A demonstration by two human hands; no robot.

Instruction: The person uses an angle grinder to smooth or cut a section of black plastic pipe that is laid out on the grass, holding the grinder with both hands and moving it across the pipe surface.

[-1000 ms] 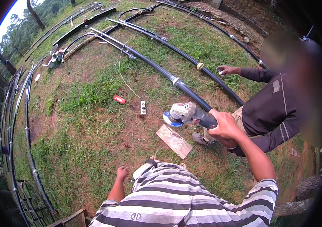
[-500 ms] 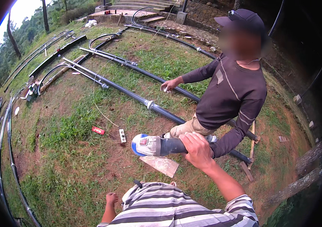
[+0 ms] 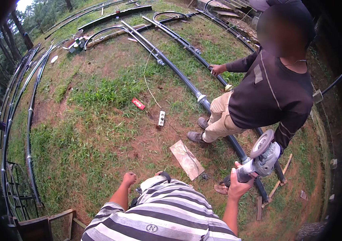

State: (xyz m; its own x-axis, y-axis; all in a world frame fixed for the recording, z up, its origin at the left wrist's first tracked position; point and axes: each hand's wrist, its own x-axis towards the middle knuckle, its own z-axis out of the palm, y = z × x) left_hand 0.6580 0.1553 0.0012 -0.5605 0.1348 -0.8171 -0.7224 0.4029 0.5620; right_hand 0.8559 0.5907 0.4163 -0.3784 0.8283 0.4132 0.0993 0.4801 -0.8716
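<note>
The right hand (image 3: pixel 238 185) has its fingers wrapped tight around the body of a grey angle grinder (image 3: pixel 259 157), disc uppermost and tilted toward the co-worker (image 3: pixel 273 94) in a dark long-sleeved top. The grinder is held in the air over the long black pipe (image 3: pixel 187 82) that lies on the ground, near the pipe's lower right end. The left hand (image 3: pixel 129 178) holds nothing; its fingers are curled into a loose fist over bare soil and grass.

Findings of risk, as judged from this position:

- The disc stands just beside the co-worker's sleeve and thigh. Any swing or slip of a one-handed grip could bring the disc against cloth or leg.
- Whether the disc is turning cannot be told; if it is, one hand alone gives poor control against kick.
- The co-worker stands astride the pipe with one hand on a neighbouring pipe, leaving little room to step clear.
- A white power strip (image 3: pixel 161 118) and its thin cable lie on the grass near the middle of the ground; a caught foot could jerk the tool.
- A flat board (image 3: pixel 186 159) lies by the person's feet, a trip point on uneven ground.
</note>
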